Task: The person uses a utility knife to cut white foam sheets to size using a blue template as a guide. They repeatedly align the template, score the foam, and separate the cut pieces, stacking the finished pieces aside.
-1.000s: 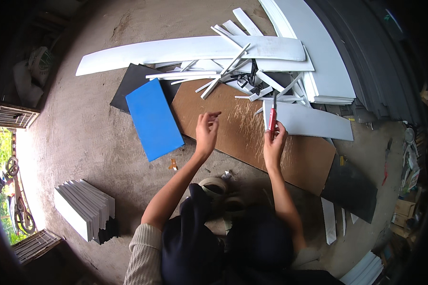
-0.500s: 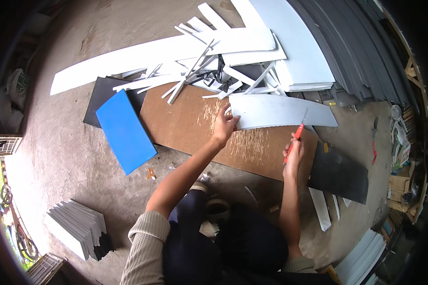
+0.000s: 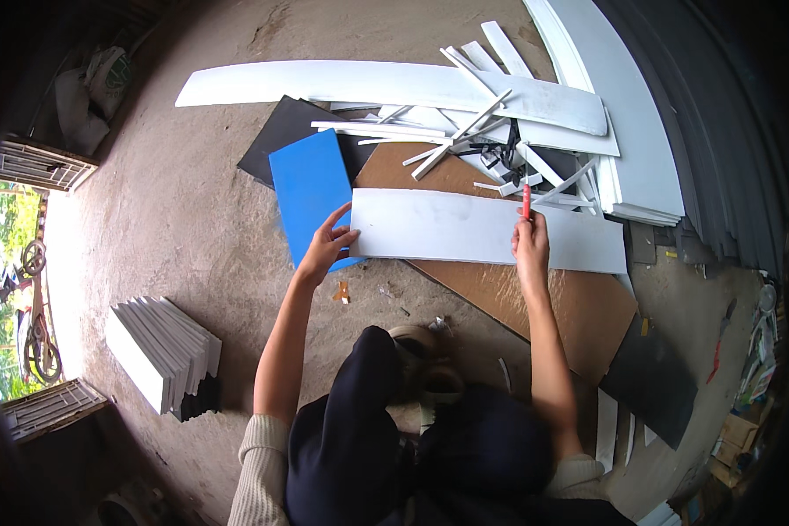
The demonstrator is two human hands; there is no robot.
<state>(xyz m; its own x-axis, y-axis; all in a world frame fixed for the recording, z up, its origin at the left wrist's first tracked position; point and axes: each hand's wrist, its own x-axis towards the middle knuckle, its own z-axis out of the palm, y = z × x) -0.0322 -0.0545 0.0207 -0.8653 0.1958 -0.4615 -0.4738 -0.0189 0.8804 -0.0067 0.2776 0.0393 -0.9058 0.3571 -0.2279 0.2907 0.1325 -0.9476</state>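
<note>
My left hand (image 3: 324, 245) grips the left end of a long white foam-like strip (image 3: 438, 226), thumb on its face. The strip lies across a worn brown board (image 3: 543, 302) and over the lower part of a blue sheet (image 3: 307, 184). My right hand (image 3: 531, 245) is closed round a red-handled cutter knife (image 3: 527, 203), above the strip right of its middle. The thin blade points away from me, toward the offcuts. Whether the right hand touches the strip, I cannot tell.
Beyond the board lie narrow white offcuts (image 3: 478, 127) and a long white sheet (image 3: 368, 83). White sheets (image 3: 627, 96) and dark sheets (image 3: 728, 114) are stacked at the far right. A pile of white pieces (image 3: 162, 351) stands on the floor at left. Another red-handled tool (image 3: 719, 346) lies right.
The head view has turned. My left hand has brought the white strip leftward, over the blue sheet's lower part. My right hand with the knife has shifted from near the strip's right end toward its middle.
</note>
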